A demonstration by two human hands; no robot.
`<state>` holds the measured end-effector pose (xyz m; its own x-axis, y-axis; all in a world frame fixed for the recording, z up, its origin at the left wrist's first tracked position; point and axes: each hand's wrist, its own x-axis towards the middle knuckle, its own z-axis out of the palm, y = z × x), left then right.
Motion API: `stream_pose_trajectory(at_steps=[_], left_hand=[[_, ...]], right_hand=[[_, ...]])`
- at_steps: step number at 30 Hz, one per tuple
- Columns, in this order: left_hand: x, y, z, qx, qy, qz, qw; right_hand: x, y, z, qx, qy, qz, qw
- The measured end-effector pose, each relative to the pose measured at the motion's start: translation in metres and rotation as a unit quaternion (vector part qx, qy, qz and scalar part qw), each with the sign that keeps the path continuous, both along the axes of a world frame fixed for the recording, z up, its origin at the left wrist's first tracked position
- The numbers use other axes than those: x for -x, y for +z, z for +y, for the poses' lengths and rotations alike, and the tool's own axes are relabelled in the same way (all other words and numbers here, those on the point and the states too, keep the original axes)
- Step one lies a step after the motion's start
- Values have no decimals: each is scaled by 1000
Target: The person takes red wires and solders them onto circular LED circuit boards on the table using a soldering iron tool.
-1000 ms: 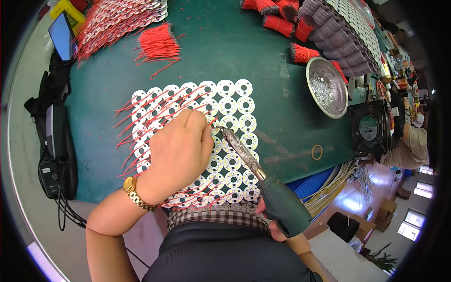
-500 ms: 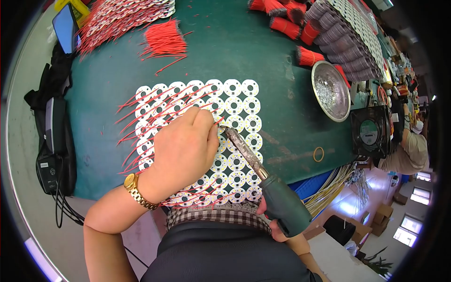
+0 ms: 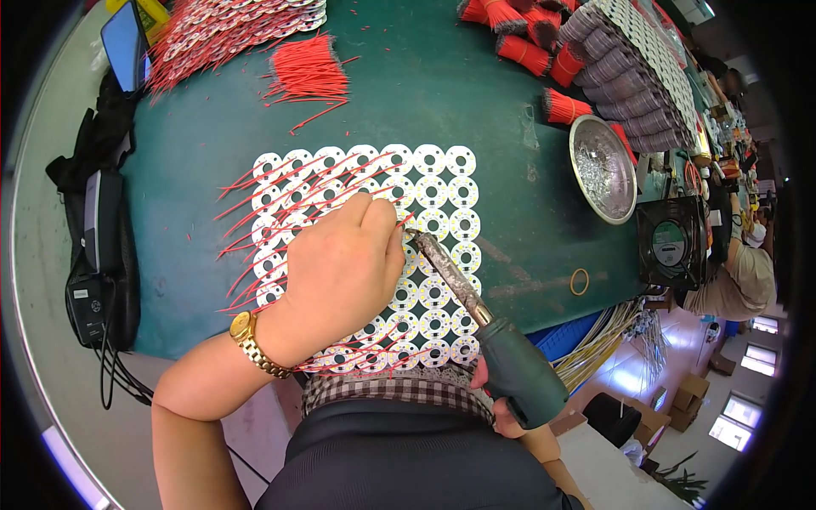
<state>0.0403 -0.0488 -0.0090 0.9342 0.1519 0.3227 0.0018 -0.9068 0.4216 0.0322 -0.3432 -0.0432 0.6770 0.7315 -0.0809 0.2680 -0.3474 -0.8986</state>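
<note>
My left hand (image 3: 347, 263), with a gold watch (image 3: 246, 333) on its wrist, is closed over the sheet of round white boards (image 3: 432, 191). A red wire (image 3: 407, 219) sticks out at its fingertips. My right hand (image 3: 497, 398) is wrapped round the dark green handle of a soldering iron (image 3: 520, 374). The iron's tip touches or almost touches a board just right of my left fingertips. Red wires (image 3: 246, 214) lie across the boards on the left and along the near edge. My left hand hides the boards beneath it.
Loose red wires (image 3: 310, 70) and stacked wired boards (image 3: 229, 34) lie at the back left. A metal bowl (image 3: 603, 170), a board stack (image 3: 637, 76), a small fan (image 3: 670, 242) and a rubber band (image 3: 579, 281) are on the right. Another person sits at far right.
The view has shifted, so the boards and both hands appear slightly further right. My left hand stays closed at the same board area, and the iron's tip remains beside its fingertips.
</note>
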Motion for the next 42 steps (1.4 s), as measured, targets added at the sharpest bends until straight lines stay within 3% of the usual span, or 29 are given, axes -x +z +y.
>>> stream_pose_trajectory(at_steps=[4, 8, 13, 16, 19, 21, 24, 28, 30, 33, 36, 38, 42], left_hand=[[0, 1, 0, -1, 0, 1, 1000], [0, 0, 0, -3, -1, 5, 1000], [-1, 2, -1, -19, 1, 6, 1000], [-2, 1, -1, -26, 0, 5, 1000], [-1, 3, 0, -12, 5, 21, 1000], [0, 8, 3, -2, 10, 44, 999], [3, 27, 18, 168, 1, 49, 985], [20, 56, 29, 143, -12, 59, 988], [31, 64, 24, 192, 21, 94, 977], [40, 65, 12, 256, 21, 120, 959], [38, 54, -1, 298, 56, 121, 945], [36, 41, -8, 330, 82, 115, 933], [34, 19, -8, 227, 107, 93, 963]], right_hand=[[13, -10, -4, -25, -67, 52, 996], [20, -14, -8, -72, -146, 218, 962], [10, 7, -3, -101, -146, 332, 926], [17, -1, -1, -149, -189, 264, 934], [17, -4, -3, -127, -200, 306, 922], [14, -8, 2, -141, -182, 262, 937], [9, -12, 6, -155, -169, 209, 951], [3, -12, 5, -159, -149, 186, 958], [2, -15, -1, -156, -119, 150, 969], [10, -1, -1, -172, -118, 178, 962], [14, 10, -7, -169, -112, 280, 939], [13, 10, -12, -148, -74, 258, 952], [12, -2, -16, -150, 24, 179, 972]])
